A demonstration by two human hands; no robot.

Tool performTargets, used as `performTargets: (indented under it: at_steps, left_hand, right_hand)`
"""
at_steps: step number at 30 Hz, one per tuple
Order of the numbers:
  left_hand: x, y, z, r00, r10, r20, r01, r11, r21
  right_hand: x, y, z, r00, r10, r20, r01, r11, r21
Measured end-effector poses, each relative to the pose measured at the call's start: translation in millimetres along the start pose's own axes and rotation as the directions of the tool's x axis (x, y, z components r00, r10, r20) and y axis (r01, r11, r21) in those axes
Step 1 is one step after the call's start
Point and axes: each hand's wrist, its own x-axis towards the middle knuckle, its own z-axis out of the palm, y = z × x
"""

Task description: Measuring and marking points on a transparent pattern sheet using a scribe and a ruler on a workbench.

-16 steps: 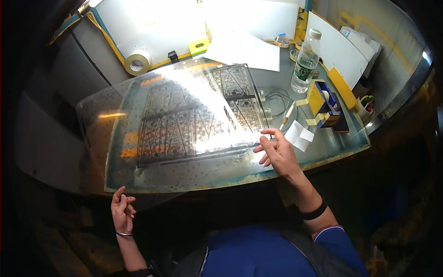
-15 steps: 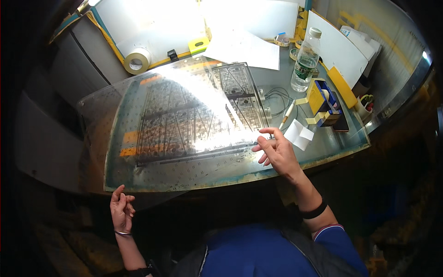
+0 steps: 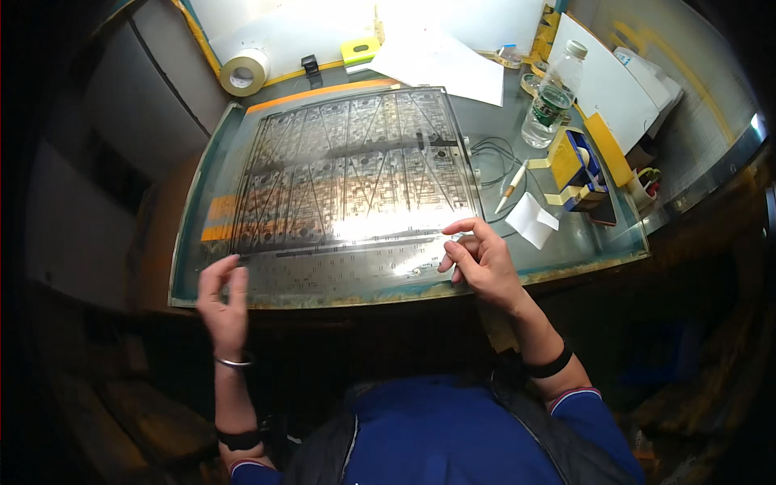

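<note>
A large clear film sheet (image 3: 356,267) with rows of tiny dark marks lies over a dark circuit-like pattern (image 3: 356,166) on the glass-topped table (image 3: 187,271). My left hand (image 3: 223,303) is at the sheet's near left, thumb and fingertips brought together at its edge; it is slightly blurred. At the near right, my right hand (image 3: 485,263) pinches the film with thumb and forefinger, the other fingers curled. Glare and the film's transparency partly hide its edges. Just right of that hand are a folded white paper (image 3: 531,221) and a white-and-brown pen-like tool (image 3: 512,186).
A water bottle (image 3: 553,97) stands at the far right beside a yellow-and-blue tape dispenser (image 3: 568,159). Dark cable (image 3: 493,149) coils near the pattern. At the back are a large tape roll (image 3: 244,73), a yellow-green block (image 3: 359,52) and white paper (image 3: 440,69).
My left hand has moved up and slightly right, bringing the film from its skewed position past the table's left edge into line over the pattern. My right hand has stayed nearly in place.
</note>
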Motion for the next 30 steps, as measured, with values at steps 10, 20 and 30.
performTargets:
  at_steps: [10,20,30]
  left_hand:
    - [-25.1,89.8,100.6,0.726,0.634,0.266,-0.602,0.773,-0.202]
    - [-30.5,73.9,130.5,0.704,0.704,0.096,-0.679,0.706,-0.202]
    - [-34.3,77.6,134.8,0.728,0.683,0.052,-0.663,0.722,-0.199]
  right_hand:
    - [-0.8,2.0,7.8,0.997,-0.07,-0.019,0.071,0.997,0.012]
    - [-2.5,2.5,6.3,0.995,-0.072,0.069,0.083,0.983,-0.164]
    - [-2.5,-2.4,8.5,0.991,-0.03,0.13,0.032,0.999,-0.016]
